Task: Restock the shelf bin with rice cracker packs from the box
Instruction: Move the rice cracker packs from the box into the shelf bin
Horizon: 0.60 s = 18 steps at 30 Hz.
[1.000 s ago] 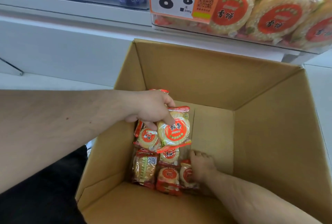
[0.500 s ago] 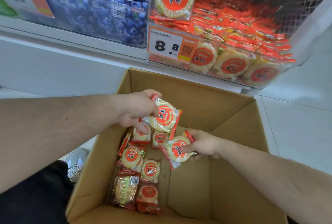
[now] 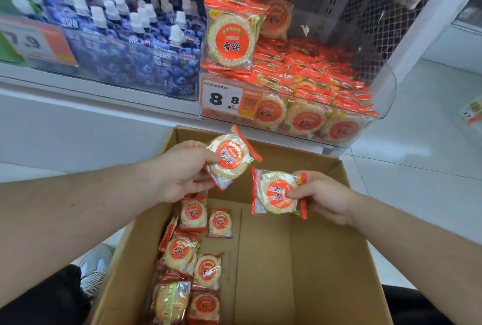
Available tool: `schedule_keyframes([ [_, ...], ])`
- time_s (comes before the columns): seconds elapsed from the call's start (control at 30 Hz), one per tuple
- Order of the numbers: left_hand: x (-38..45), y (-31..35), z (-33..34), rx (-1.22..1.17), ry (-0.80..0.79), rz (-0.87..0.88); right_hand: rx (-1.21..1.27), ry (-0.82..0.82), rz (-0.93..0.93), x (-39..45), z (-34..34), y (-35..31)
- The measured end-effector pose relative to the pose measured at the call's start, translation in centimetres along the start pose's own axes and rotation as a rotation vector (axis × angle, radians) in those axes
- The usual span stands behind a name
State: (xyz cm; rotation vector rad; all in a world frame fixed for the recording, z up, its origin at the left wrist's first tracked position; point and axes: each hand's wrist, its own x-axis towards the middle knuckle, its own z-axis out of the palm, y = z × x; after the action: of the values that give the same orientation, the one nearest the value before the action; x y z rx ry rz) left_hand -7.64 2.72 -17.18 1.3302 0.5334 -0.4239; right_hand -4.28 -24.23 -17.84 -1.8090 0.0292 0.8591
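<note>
At frame centre, the left hand (image 3: 182, 170) pinches one pack (image 3: 229, 157) and the right hand (image 3: 323, 195) pinches another pack (image 3: 276, 195), both held above the open box (image 3: 300, 259). More packs (image 3: 190, 254) lie along the box's left side. The clear bin (image 3: 380, 95), upper right, looks nearly full, though blur hides its far end.

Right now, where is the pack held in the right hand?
In the head view, the right hand pinches the pack above the open box, right of centre, just below and right of the left hand's pack.
</note>
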Motion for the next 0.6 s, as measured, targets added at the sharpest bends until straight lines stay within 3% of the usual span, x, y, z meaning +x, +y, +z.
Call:
schedule_keyframes([
  [0.27, -0.2, -0.3, 0.1, 0.023, -0.056, 0.079, 0.061, -0.180, -0.176, -0.8, -1.8, -2.5],
  [0.47, -0.7, -0.8, 2.5, 0.127, -0.197, 0.082, -0.096, -0.176, -0.354, -1.2, -0.6, -5.2],
  [0.6, -1.1, -0.9, 3.5, 0.169, -0.321, 0.090, -0.309, -0.069, -0.390, -1.4, 0.3, -6.0],
])
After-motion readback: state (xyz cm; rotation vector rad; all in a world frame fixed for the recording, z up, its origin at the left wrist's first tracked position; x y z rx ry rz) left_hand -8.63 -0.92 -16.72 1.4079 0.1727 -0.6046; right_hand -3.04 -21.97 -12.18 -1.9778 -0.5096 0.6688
